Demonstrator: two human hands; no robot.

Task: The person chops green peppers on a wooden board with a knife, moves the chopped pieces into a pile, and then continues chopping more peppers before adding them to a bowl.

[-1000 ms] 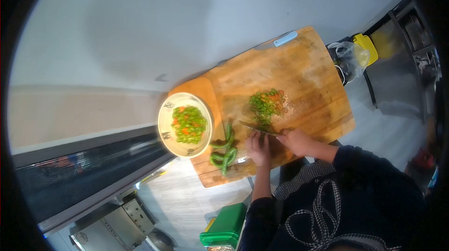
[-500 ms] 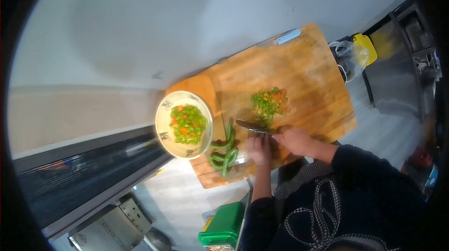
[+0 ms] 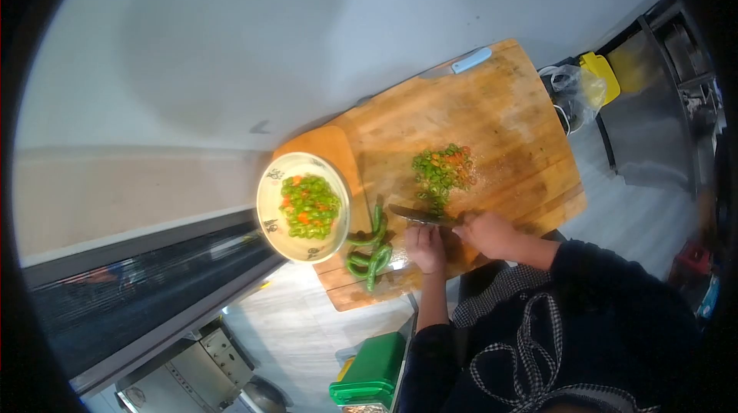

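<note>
My right hand is wrapped round the handle of a kitchen knife, whose blade points left over the wooden cutting board. Close below the blade, my left hand rests on the board with its fingers curled; whatever lies under the fingertips is hidden. Chopped green and orange pieces form a pile just beyond the knife. Whole green peppers lie left of my left hand. A round bowl with cut green and orange pieces stands at the board's left side.
A blue-handled knife lies at the board's far edge, along the wall. Right of the board are a clear plastic bag and a yellow object. A green bin stands below the board.
The knife blade and my right hand have shifted very slightly. My left hand stays beside the blade, its fingers still curled.
</note>
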